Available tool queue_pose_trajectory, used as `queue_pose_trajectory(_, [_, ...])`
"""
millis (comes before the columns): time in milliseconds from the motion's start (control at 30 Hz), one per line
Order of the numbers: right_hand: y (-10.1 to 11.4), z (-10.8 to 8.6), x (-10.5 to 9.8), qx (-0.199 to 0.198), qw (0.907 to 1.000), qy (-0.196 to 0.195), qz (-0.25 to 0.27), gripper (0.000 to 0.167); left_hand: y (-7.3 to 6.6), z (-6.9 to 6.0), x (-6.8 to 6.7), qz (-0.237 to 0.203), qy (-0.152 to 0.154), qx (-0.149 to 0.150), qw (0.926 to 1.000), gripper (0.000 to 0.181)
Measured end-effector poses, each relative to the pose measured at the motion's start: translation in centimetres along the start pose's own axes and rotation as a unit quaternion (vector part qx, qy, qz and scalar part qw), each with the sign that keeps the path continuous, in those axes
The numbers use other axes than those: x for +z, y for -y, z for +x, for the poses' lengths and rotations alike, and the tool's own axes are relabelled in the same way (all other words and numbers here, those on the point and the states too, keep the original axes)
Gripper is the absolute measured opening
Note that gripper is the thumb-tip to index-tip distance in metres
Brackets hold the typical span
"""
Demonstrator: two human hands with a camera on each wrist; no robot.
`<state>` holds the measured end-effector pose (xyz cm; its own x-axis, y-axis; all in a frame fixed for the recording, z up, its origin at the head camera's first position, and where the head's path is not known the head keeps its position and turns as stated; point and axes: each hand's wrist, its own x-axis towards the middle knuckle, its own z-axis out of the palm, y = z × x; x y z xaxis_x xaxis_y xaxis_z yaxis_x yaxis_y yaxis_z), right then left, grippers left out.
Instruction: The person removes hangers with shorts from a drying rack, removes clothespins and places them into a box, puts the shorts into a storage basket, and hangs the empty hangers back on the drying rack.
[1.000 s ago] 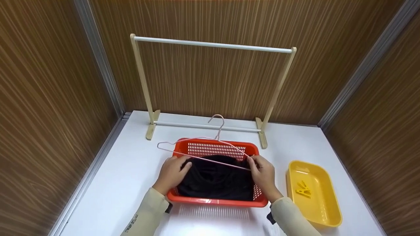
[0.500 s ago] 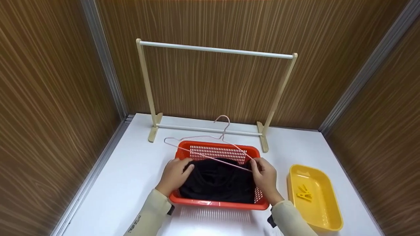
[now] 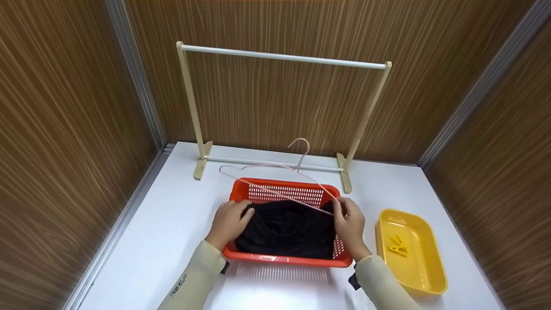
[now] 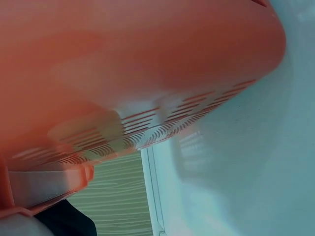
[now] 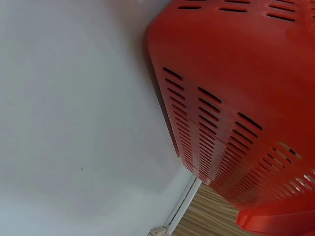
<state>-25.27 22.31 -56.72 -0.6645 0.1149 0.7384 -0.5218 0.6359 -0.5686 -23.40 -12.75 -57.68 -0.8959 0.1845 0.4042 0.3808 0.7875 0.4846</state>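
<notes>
In the head view a pink clothes hanger (image 3: 298, 168) slants above a red plastic basket (image 3: 280, 258), its hook upward. My right hand (image 3: 351, 224) pinches the hanger's right end, close to the basket's right rim. A black garment (image 3: 284, 232) lies bunched in the basket. At the left rim, my left hand (image 3: 229, 220) holds the garment's edge between thumb and fingers; the fingertips are partly hidden. Both wrist views show mainly the basket's outer wall (image 4: 147, 59), with slots on the right side (image 5: 206, 118), and hardly any of the hands.
A wooden rack with a white top rail (image 3: 284, 56) stands behind the basket. To the right sits a yellow tray (image 3: 434, 254) with yellow clothes pegs (image 3: 398, 246) in it. Wood-patterned walls (image 3: 275, 107) surround the white table (image 3: 129, 258).
The hanger has shifted right and farther up over the basket, held by my right hand. My left hand stays at the garment's left edge. The head view has shifted slightly.
</notes>
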Motion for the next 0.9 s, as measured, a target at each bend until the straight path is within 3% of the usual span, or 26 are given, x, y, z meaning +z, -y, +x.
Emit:
queue_pose_trajectory(267, [-0.3,1.0,-0.2,0.048,0.9980,-0.008,0.040,0.011,-0.1,0.6,0.2,0.009,-0.010,0.017,0.9998,0.028])
queue_pose_trajectory(500, [-0.4,2.8,-1.4,0.104,0.9908,-0.039,0.078,0.013,-0.4,0.3,0.4,0.003,0.008,0.013,0.9999,0.032])
queue_pose_trajectory(600, [-0.1,5.1,-2.4,0.085,0.9921,-0.052,0.076,0.013,-0.3,0.3,0.3,0.004,0.009,0.012,0.9999,0.032])
queue_pose_trajectory(700, [0.1,8.3,-3.6,0.040,0.9955,-0.056,0.065,0.013,-0.3,0.4,0.3,0.005,0.010,0.004,0.9999,0.031])
queue_pose_trajectory(900, [0.4,15.3,-5.8,-0.029,0.9976,-0.062,0.003,0.018,-0.3,0.5,0.5,0.007,0.008,0.014,0.9998,0.028])
